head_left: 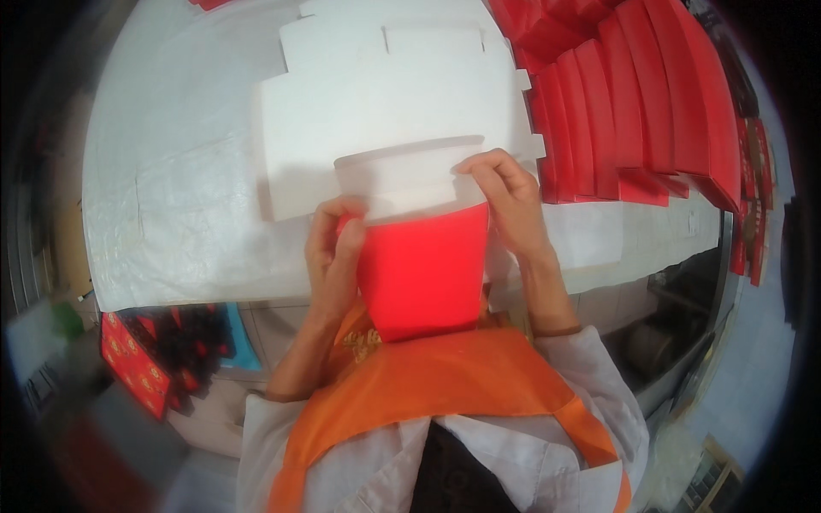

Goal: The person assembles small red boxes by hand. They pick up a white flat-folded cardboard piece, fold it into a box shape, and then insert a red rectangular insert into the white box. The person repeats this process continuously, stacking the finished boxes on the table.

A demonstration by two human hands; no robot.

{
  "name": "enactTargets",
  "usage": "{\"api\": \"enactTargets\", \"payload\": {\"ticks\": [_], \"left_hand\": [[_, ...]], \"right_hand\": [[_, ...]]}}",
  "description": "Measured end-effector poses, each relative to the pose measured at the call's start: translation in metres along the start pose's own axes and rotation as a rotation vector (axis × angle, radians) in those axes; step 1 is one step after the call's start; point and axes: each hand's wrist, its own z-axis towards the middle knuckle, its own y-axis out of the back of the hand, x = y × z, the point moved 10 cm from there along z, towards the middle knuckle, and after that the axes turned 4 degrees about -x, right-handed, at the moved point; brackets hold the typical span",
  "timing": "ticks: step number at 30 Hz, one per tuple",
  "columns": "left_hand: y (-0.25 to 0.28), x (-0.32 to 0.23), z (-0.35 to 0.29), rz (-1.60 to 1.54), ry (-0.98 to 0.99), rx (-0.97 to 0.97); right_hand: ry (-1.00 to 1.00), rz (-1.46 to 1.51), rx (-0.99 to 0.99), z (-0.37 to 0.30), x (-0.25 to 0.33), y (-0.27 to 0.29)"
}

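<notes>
A red cardboard box (423,274) with a pale inside is held upright against the front of my orange apron, its opening tilted away from me. My left hand (335,248) pinches its left upper corner between thumb and fingers. At the opposite corner, my right hand (510,198) has thumb and index finger closed on the edge of the pale upper flap (410,167). Just beyond the box lie flat white cardboard blanks (385,98) with cut tabs and slits, partly behind the flap.
Red folded boxes (633,103) stand nested in rows on the right of the white-covered table (180,188). Below its left front edge is a red patterned box (135,363) with dark and red items beside it. Dark shelving (654,329) lies under the right side.
</notes>
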Motion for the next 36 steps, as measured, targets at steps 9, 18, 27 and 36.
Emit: {"api": "enactTargets", "payload": {"ticks": [9, 18, 27, 36], "left_hand": [[-0.002, -0.002, -0.001, 0.045, -0.021, 0.012], [-0.004, -0.016, -0.003, -0.116, -0.240, -0.055], [-0.016, -0.032, 0.002, -0.010, -0.254, -0.011], [-0.019, -0.037, 0.010, 0.138, -0.199, -0.014]], "right_hand": [[0.329, -0.013, -0.056, -0.021, 0.003, 0.001], [0.238, 0.241, -0.095, -0.023, 0.000, -0.005], [0.358, 0.448, -0.110, -0.024, 0.000, -0.006], [0.144, 0.194, -0.055, -0.020, 0.018, -0.013]]}}
